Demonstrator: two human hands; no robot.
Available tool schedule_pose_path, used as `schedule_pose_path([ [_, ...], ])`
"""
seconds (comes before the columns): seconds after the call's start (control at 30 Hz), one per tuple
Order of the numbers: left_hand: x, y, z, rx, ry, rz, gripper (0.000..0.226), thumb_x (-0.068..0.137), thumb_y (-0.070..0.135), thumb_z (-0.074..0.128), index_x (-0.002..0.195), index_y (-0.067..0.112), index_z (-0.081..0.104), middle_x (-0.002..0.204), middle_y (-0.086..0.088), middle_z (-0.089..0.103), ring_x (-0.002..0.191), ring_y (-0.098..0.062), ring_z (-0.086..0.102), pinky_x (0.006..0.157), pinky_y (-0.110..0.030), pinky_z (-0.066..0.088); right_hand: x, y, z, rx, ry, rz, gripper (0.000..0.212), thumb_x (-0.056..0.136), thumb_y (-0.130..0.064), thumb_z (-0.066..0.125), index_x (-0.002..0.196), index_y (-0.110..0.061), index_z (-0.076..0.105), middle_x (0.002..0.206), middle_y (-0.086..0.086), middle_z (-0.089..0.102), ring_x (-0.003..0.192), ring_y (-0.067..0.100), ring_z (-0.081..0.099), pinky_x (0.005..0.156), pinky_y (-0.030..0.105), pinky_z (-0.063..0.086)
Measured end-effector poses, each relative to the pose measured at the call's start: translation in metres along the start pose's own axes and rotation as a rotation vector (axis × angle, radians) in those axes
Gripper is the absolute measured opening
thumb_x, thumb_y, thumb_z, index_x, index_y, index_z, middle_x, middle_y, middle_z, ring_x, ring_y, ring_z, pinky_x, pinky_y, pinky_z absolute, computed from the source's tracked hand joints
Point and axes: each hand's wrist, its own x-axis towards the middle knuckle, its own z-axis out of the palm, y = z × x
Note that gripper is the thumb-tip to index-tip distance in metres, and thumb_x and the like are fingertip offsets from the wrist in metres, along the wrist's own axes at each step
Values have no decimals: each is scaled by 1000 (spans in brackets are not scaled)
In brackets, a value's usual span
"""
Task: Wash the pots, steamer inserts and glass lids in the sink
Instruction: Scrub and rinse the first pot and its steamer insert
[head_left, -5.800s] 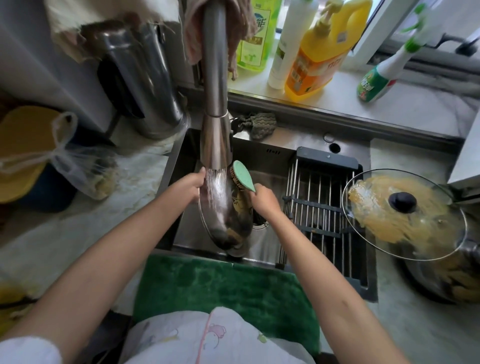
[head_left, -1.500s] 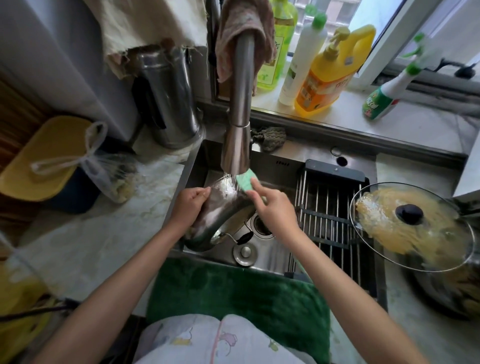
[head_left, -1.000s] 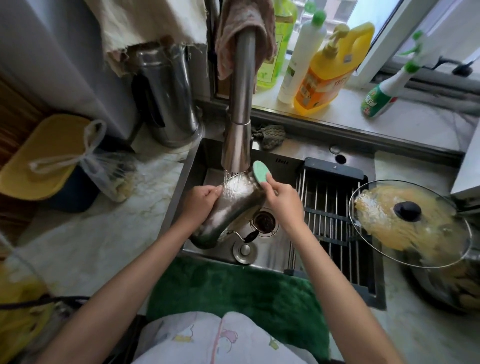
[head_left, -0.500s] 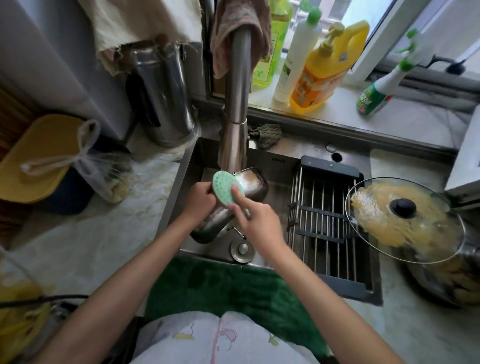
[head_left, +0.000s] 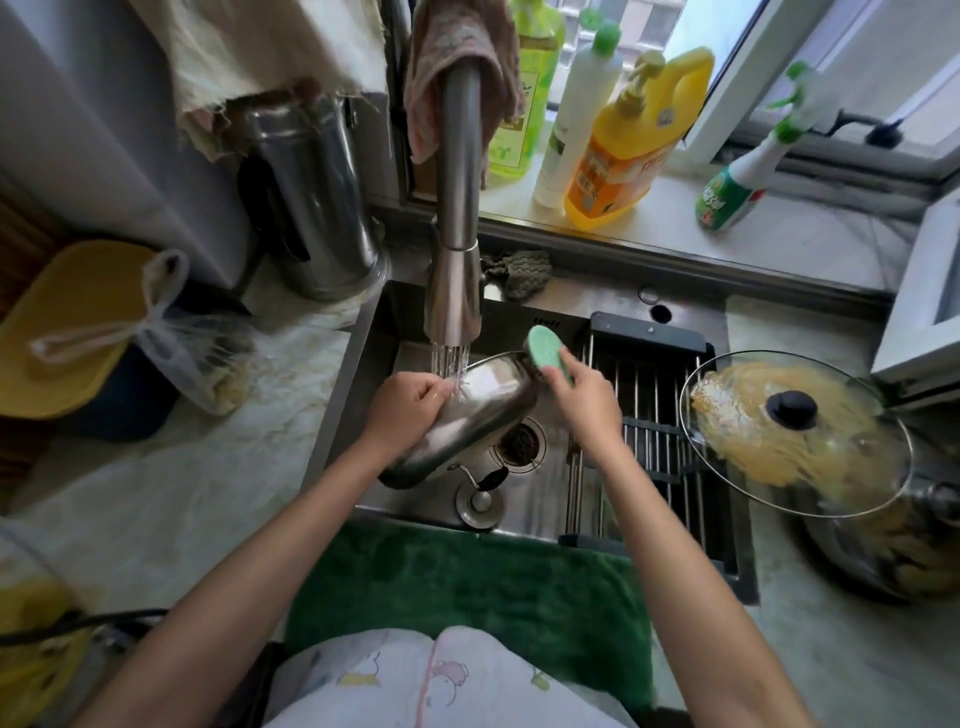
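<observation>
Steel sink (head_left: 374, 332), tap (head_left: 454, 291) running. Left hand (head_left: 408, 410) curled tight around tilted metal pot (head_left: 467, 415), under the stream. Right hand (head_left: 584, 400) closed on green scrubber (head_left: 545, 351), pressed to pot's far rim. Soiled glass lid (head_left: 795, 431) at right, atop another pot.

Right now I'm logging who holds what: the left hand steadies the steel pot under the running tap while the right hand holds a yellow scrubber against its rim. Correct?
Not quite: the scrubber is green, not yellow, as the head view shows. The rest holds: the left hand steadies the steel pot under the running tap, and the right hand holds the scrubber at its rim.
</observation>
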Motion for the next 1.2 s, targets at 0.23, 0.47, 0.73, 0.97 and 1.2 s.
schedule_pose_path([
  [0.23, 21, 14, 12, 170, -134, 76, 55, 80, 53, 42, 48, 9, 49, 45, -1, 42, 45, -13, 39, 49, -31, 27, 2, 1, -14, 264, -27, -138, 23, 91, -22, 59, 110, -20, 71, 98, -10, 70, 91, 5, 63, 70, 16, 47],
  [0.47, 34, 26, 14, 185, -240, -17, 56, 82, 52, 63, 42, 20, 40, 42, 5, 38, 44, -6, 36, 47, -23, 23, -12, 1, 0, 51, -103, -358, 24, 94, -23, 53, 87, -9, 71, 93, 5, 64, 90, 23, 58, 87, 47, 44],
  [0.73, 43, 34, 12, 144, -191, -85, 43, 77, 56, 63, 79, 14, 63, 74, 1, 61, 73, -6, 55, 77, -25, 44, -23, -11, 0, -33, -66, -276, 19, 96, -21, 48, 86, -11, 61, 79, 5, 65, 73, 24, 58, 63, 35, 42],
  [0.97, 0, 55, 79, -119, 176, -165, 60, 94, 41, 36, 145, 10, 31, 153, -11, 27, 142, -18, 18, 115, -23, 6, -36, -29, 23, 211, 131, 86, 27, 97, -29, 44, 92, -12, 64, 86, 5, 66, 84, 29, 62, 66, 32, 42],
  [1.2, 37, 31, 64, -432, 314, -638, 50, 99, 36, 34, 138, 7, 42, 145, -12, 43, 133, -25, 39, 107, -29, 27, -61, -14, 35, 595, 124, 349, 35, 95, -46, 47, 74, -23, 63, 75, 1, 65, 79, 28, 64, 81, 41, 50],
])
